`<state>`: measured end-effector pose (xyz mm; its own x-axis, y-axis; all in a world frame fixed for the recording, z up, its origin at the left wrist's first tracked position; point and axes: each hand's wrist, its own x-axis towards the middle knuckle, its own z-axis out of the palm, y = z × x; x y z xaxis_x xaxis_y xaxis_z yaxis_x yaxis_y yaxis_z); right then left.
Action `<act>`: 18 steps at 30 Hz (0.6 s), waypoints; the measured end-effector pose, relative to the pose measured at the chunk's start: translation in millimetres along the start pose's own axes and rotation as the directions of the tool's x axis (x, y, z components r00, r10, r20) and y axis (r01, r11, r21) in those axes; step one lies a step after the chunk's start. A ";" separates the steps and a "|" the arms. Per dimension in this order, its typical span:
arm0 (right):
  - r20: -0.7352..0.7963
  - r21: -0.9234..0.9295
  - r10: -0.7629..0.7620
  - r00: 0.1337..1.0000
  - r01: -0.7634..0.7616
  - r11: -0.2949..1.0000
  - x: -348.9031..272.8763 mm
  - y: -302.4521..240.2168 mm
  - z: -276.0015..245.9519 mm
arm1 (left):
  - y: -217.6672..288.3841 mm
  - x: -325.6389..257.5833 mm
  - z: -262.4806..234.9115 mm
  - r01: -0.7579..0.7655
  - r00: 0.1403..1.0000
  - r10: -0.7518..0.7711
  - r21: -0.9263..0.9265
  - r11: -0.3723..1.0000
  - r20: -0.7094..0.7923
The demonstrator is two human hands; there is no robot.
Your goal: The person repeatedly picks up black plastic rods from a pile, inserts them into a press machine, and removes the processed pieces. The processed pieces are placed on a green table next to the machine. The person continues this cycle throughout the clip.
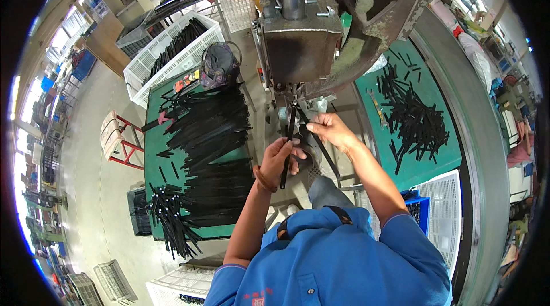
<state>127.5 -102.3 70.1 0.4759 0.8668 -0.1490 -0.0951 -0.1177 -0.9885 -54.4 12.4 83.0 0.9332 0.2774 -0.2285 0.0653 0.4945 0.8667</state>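
In front of me stands a large worn metal press (302, 57) with a thick ram. My left hand (281, 156) is closed around a long black strip (283, 177), which points up to the press's working point. My right hand (332, 129) pinches a second black strip (327, 159) that slants down to the right. The upper ends of both strips meet close beneath the press head, forming a narrow upside-down V. Whether they are fastened together there is too small to tell.
On the left, a green table (150, 151) carries many black strips and a dark bag (219, 65). Another green table (409, 177) on the right holds a loose heap of black pieces and a wrench (378, 109). White crates (137, 79) and a red-framed chair (121, 142) stand around.
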 end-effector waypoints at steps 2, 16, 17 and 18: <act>0.022 -0.031 -0.085 0.996 0.086 0.996 -13.6 -2.5 7.0 | -0.3 -2.5 4.2 -0.016 0.997 0.015 -0.013 1.000 -0.069; 0.153 -0.280 -0.037 0.988 0.079 0.957 -42.2 21.2 0.0 | -46.4 40.0 20.2 -0.219 0.868 0.128 -0.139 0.966 -0.480; 0.162 -0.267 0.027 0.986 0.017 0.964 -40.7 19.3 -2.6 | -46.2 41.8 21.3 -0.194 0.874 0.113 -0.127 0.973 -0.473; 0.176 -0.248 0.049 0.983 -0.004 0.969 -38.9 22.5 -5.6 | -44.7 42.2 22.2 -0.167 0.879 0.095 -0.114 0.979 -0.467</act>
<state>111.8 -141.3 53.5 0.3091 0.9317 -0.1905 0.1223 -0.2376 -0.9636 -10.0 -16.3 44.4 0.6617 0.6756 -0.3252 -0.1321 0.5320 0.8364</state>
